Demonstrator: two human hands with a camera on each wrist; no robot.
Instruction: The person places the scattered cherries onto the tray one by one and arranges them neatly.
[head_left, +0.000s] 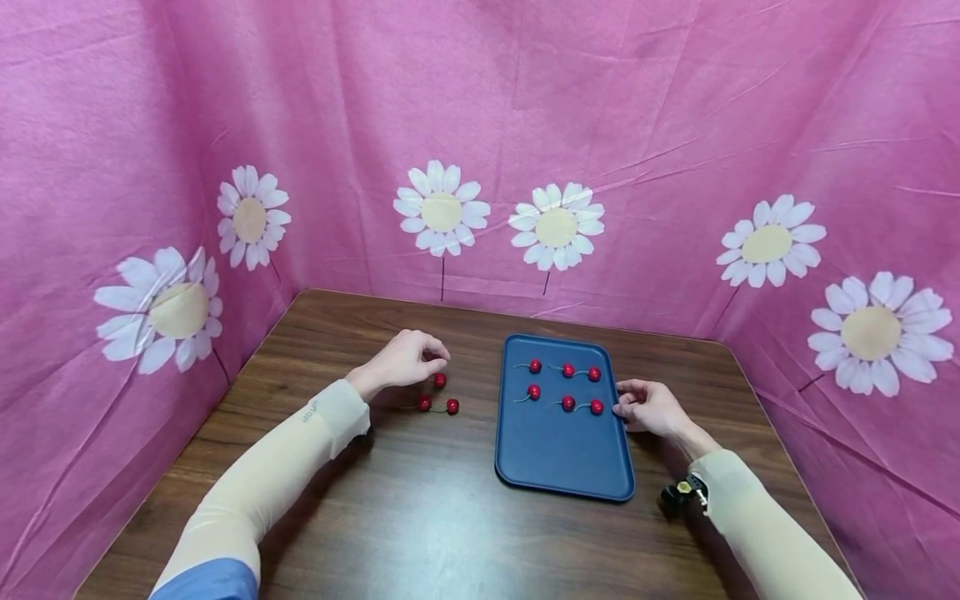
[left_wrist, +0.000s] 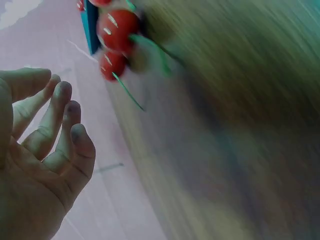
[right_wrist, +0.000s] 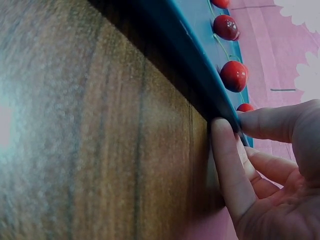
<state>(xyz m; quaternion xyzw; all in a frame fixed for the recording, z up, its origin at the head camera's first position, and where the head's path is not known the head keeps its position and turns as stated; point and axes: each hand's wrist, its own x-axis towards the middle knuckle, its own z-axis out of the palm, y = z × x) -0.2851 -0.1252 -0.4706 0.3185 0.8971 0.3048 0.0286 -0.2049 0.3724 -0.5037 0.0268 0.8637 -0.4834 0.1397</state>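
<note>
Hovering beside three loose cherries point(head_left: 425, 403), left hand point(head_left: 403, 358) is empty, fingers loosely bent. Right hand point(head_left: 654, 410) pinches the tray point(head_left: 562, 462) edge; a jerk there could roll its six cherries point(head_left: 568, 403).

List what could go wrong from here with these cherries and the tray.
1. The right hand pinches the edge of the blue tray; a tug or tilt there might roll the six cherries on it out of their two rows.
2. The left hand is empty and close to three loose cherries on the table; a careless brush could send one rolling.
3. Two of those sit close together, so grabbing one might drag its neighbour.
</note>
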